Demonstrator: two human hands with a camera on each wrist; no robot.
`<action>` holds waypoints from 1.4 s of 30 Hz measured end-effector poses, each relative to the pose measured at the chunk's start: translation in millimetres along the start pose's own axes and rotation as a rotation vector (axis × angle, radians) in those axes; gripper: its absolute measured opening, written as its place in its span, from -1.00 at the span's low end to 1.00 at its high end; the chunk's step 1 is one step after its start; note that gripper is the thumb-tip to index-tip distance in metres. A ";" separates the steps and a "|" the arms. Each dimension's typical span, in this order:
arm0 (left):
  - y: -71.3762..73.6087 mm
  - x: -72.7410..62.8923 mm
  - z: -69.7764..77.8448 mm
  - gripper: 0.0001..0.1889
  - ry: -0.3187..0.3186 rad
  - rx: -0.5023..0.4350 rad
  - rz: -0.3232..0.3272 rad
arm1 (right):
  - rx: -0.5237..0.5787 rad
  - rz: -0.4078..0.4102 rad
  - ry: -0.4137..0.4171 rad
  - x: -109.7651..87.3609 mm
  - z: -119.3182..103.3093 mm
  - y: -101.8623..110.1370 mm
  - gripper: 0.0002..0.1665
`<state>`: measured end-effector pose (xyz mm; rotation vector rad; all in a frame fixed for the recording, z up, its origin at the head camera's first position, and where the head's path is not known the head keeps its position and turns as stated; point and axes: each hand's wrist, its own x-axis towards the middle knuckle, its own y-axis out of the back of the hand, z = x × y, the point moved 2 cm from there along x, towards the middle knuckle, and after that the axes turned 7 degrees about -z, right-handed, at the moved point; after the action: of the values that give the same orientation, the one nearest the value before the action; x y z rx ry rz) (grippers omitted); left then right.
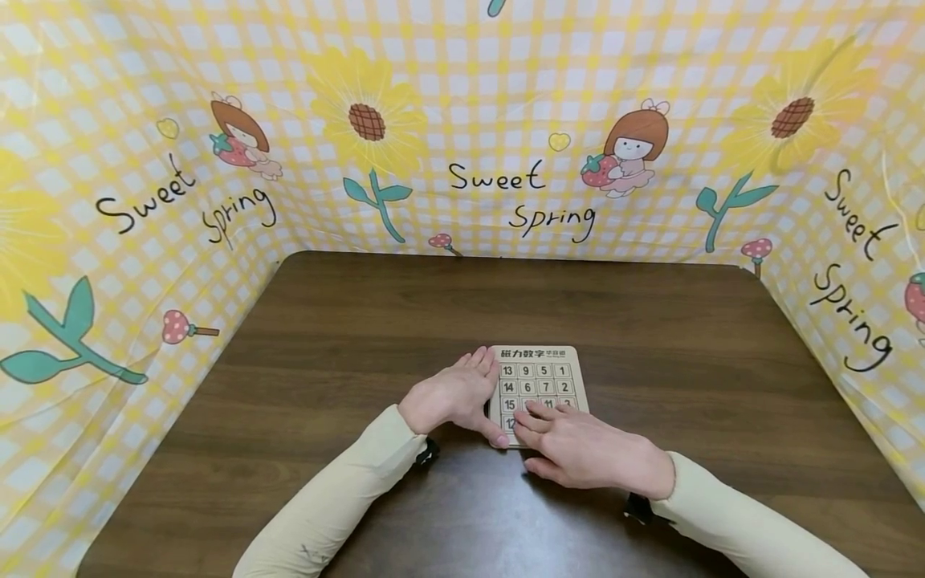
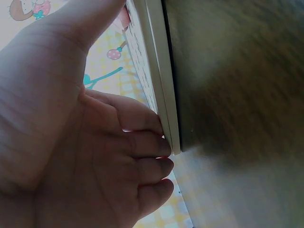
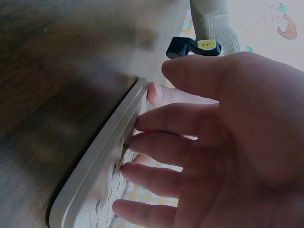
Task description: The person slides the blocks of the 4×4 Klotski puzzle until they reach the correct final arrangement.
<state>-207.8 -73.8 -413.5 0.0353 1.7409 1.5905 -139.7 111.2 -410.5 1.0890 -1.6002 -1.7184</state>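
A pale, flat sliding number puzzle lies on the table, its grid of numbered tiles below a line of dark lettering. Along its left side rests my left hand, fingertips by the upper left edge and thumb at the lower left corner. In the left wrist view, those fingers are nearly straight against the frame's edge. My right hand reaches over the lower rows, fingers extended and fingertips touching the tiles; it covers several of them. The right wrist view shows these fingers spread slightly, thumb apart from the board.
The dark wooden table extends around the puzzle on all sides. A yellow checked cloth with flower prints hangs behind it and at both sides. A black band with a yellow label sits at the left wrist.
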 end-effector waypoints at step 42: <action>-0.6 -0.2 -1.8 0.34 -0.012 -0.003 0.023 | 0.059 -0.013 -0.043 14.7 18.9 1.8 -0.40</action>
<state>-208.4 -75.5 -414.1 0.0632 1.7346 1.6069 -163.6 108.9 -412.2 1.1004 -1.6830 -1.7236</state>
